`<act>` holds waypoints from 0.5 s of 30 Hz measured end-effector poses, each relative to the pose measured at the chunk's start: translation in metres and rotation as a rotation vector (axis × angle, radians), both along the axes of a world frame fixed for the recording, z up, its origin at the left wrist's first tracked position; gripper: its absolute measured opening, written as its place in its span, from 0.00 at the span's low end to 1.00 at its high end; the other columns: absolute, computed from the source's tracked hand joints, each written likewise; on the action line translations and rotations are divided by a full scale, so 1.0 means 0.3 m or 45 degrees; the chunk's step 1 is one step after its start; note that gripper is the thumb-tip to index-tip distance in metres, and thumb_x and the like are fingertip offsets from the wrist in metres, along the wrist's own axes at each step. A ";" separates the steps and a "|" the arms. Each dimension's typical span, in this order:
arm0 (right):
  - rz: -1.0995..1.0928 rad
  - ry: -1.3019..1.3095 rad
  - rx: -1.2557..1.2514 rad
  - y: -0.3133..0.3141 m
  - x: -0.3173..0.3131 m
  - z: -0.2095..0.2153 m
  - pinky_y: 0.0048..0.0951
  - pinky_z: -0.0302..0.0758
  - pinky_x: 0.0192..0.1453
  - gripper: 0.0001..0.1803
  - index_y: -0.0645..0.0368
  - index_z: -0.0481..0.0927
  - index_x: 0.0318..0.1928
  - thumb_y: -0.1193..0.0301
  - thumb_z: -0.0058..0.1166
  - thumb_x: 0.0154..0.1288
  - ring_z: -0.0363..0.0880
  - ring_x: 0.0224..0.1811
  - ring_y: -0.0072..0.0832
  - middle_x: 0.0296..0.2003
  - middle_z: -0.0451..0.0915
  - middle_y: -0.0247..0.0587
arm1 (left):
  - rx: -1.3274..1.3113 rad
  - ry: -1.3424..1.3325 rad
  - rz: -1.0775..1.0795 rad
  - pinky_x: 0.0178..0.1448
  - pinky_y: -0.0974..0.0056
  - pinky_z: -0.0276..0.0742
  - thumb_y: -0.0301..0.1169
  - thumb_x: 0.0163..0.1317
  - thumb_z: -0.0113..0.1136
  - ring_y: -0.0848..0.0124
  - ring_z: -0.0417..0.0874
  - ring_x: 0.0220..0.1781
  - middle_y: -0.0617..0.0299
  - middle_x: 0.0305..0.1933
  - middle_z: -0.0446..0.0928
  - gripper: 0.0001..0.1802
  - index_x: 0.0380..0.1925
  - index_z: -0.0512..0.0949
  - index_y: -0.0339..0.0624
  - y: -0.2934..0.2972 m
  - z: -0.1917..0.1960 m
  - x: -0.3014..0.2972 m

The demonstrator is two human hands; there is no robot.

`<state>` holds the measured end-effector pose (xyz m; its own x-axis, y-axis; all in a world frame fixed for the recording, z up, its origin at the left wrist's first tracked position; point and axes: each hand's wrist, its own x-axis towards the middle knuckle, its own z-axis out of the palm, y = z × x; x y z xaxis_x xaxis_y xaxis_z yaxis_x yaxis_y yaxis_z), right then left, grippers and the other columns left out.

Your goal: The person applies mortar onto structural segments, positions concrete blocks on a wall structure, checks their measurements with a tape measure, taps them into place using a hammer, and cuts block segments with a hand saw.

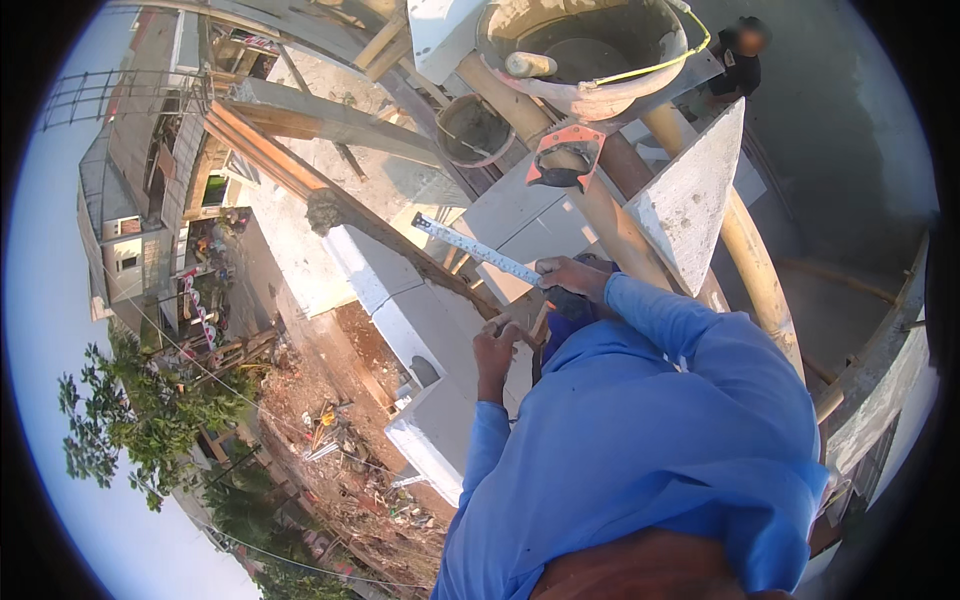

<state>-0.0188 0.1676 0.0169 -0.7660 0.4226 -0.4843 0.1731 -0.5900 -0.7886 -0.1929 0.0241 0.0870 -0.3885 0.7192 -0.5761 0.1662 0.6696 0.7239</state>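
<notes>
My right hand (572, 277) is closed on a tape measure, and its white blade (478, 248) sticks out to the left over pale blocks. A dark shape under that hand may be the tape's case. My left hand (495, 352) is near my waist, lower and further left, beside the pale block wall (425, 325). Its fingers are curled together, and whatever they hold is too small to make out. Ahead of my right hand lies a tool with an orange-red and black handle (590, 143), perhaps a handsaw. A white, rough triangular slab (692, 205) stands to its right.
A large mortar-smeared bucket (600, 100) with a yellow handle stands ahead, a smaller bucket (475, 135) left of it. Thick round poles (765, 265) run along my right. Beyond the wall, the ground lies far below with debris (345, 440). Another person (738, 75) is at far right.
</notes>
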 end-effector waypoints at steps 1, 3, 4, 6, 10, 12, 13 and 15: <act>0.029 0.009 0.125 0.012 0.018 -0.029 0.25 0.65 0.35 0.06 0.59 0.73 0.28 0.69 0.50 0.58 0.68 0.30 0.18 0.23 0.69 0.30 | -0.029 -0.017 0.031 0.29 0.69 0.76 0.34 0.56 0.59 0.69 0.84 0.33 0.54 0.36 0.81 0.22 0.47 0.76 0.27 0.024 0.016 -0.003; 0.018 -0.050 0.175 0.029 0.062 -0.035 0.23 0.67 0.39 0.07 0.61 0.75 0.29 0.70 0.49 0.60 0.70 0.31 0.18 0.25 0.72 0.30 | -0.048 0.035 -0.035 0.29 0.69 0.76 0.34 0.56 0.59 0.69 0.84 0.33 0.53 0.37 0.81 0.23 0.47 0.76 0.26 0.045 -0.006 -0.015; 0.017 -0.078 0.198 0.042 0.075 -0.041 0.21 0.67 0.41 0.08 0.62 0.75 0.29 0.71 0.48 0.60 0.70 0.31 0.18 0.26 0.73 0.31 | -0.058 0.061 -0.064 0.29 0.69 0.76 0.34 0.55 0.59 0.70 0.84 0.33 0.53 0.37 0.81 0.23 0.48 0.76 0.26 0.056 -0.017 -0.027; -0.013 -0.051 0.120 0.061 0.090 -0.032 0.22 0.68 0.41 0.09 0.63 0.76 0.32 0.69 0.48 0.61 0.72 0.32 0.18 0.27 0.74 0.32 | -0.140 0.107 -0.058 0.28 0.69 0.76 0.34 0.55 0.58 0.70 0.83 0.32 0.52 0.38 0.81 0.24 0.49 0.75 0.26 0.074 -0.016 -0.025; -0.085 -0.091 -0.275 0.070 0.085 -0.049 0.23 0.70 0.39 0.12 0.63 0.79 0.35 0.67 0.46 0.63 0.75 0.32 0.21 0.29 0.77 0.37 | -0.330 0.103 -0.044 0.28 0.69 0.76 0.33 0.54 0.58 0.69 0.83 0.32 0.52 0.38 0.81 0.25 0.49 0.75 0.26 0.061 -0.039 0.002; -0.109 -0.040 -0.295 0.065 0.086 -0.105 0.24 0.69 0.39 0.15 0.61 0.80 0.39 0.64 0.46 0.63 0.74 0.31 0.22 0.31 0.78 0.37 | -0.423 0.114 -0.101 0.27 0.68 0.76 0.33 0.53 0.59 0.69 0.83 0.32 0.52 0.38 0.81 0.25 0.49 0.75 0.26 0.050 -0.068 0.011; -0.125 -0.015 -0.306 0.048 0.083 -0.131 0.24 0.69 0.40 0.16 0.61 0.81 0.40 0.63 0.46 0.62 0.74 0.31 0.22 0.31 0.78 0.37 | -0.482 0.113 -0.138 0.27 0.68 0.76 0.33 0.53 0.59 0.69 0.83 0.32 0.52 0.38 0.81 0.25 0.49 0.75 0.26 0.039 -0.081 0.011; -0.240 0.025 -0.006 0.010 0.081 -0.190 0.25 0.71 0.37 0.17 0.59 0.79 0.43 0.60 0.48 0.63 0.74 0.29 0.22 0.31 0.77 0.37 | -0.534 0.105 -0.198 0.27 0.68 0.76 0.33 0.53 0.58 0.69 0.83 0.31 0.53 0.38 0.81 0.25 0.49 0.75 0.27 0.044 -0.140 0.003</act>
<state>0.0054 0.1704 -0.0402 -0.6830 0.5572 -0.4723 0.0440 -0.6141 -0.7880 -0.1920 0.0373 0.0450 -0.3507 0.4835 -0.8020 0.3338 0.8647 0.3753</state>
